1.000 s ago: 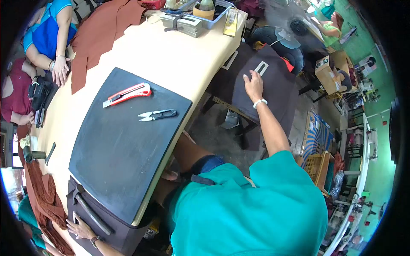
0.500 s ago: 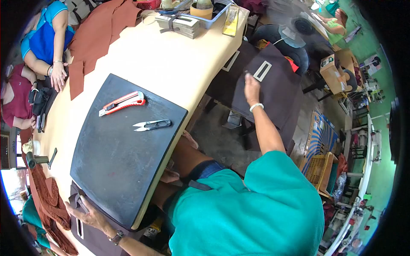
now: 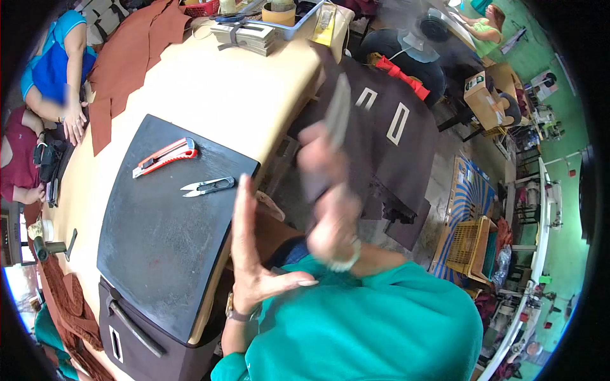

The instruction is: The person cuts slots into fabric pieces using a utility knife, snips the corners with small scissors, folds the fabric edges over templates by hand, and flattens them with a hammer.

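Observation:
My right hand [image 3: 332, 219] is closed on a dark brown cloth piece [image 3: 359, 165] in front of my body, smeared by motion. A blurred pale strip [image 3: 340, 111] shows at the upper end of what it holds. My left hand [image 3: 254, 267] is raised at the near edge of the black board [image 3: 159, 247], fingers and thumb spread, holding nothing. On the board lie a red and white box cutter [image 3: 166, 157] and thread snips [image 3: 208, 186]. At the board's lower left lies dark cloth with a white slotted frame [image 3: 115, 343] and a dark strip [image 3: 136, 329] on top.
More dark cloth [image 3: 413, 162] with pale slotted frames lies on a stand to the right. A tied stack of grey pieces [image 3: 244, 38] and a blue basin [image 3: 298, 28] are at the table's far end. Two people work across the table [image 3: 210, 89]. A yellow crate [image 3: 467, 246] stands right.
My right hand has come back from the stand toward my body, bringing dark cloth. My left hand has left the cloth at the lower left and risen, opened, toward the right.

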`<control>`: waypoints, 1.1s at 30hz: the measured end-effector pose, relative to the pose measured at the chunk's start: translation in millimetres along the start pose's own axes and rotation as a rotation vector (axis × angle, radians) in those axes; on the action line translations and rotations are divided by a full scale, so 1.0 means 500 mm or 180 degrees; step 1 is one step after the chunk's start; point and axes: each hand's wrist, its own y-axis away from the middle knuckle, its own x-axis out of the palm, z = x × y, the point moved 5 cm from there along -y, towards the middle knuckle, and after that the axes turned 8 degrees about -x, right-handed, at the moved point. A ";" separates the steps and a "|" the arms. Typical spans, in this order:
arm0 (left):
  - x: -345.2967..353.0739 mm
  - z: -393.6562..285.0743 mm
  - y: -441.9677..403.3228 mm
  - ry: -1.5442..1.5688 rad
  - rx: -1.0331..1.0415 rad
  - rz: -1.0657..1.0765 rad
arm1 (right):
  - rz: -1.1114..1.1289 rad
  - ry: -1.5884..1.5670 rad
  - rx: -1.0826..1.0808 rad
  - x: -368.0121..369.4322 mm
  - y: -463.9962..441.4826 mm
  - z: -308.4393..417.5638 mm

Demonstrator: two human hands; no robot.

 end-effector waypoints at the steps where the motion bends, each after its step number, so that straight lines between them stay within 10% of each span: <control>1: 0.016 0.006 0.004 0.0687 -0.0299 0.0213 | 0.0725 -0.0483 -0.0240 0.057 0.027 0.030; 3: -0.002 -0.030 0.019 0.0602 0.0434 -0.0305 | 0.1457 -0.1285 -0.0234 0.125 0.043 0.060; 6: -0.105 0.011 0.080 0.0436 -0.1276 -0.1847 | 0.1864 -0.1351 0.0270 0.178 0.028 0.071; 7: -0.133 0.020 0.076 0.0950 -0.0699 -0.2271 | 0.2064 -0.1152 -0.0184 0.189 0.030 0.059; 12: -0.259 -0.013 0.068 0.0601 -0.0928 -0.2215 | 0.2295 0.0188 -0.0800 0.259 -0.051 0.018; 18: -0.348 -0.019 0.088 0.1087 -0.0788 -0.2610 | 0.2926 -0.1171 0.1103 0.344 -0.050 -0.056; 33: -0.389 -0.003 0.130 0.1685 -0.0551 -0.2845 | 0.2121 -0.0822 -0.0867 0.404 -0.006 0.044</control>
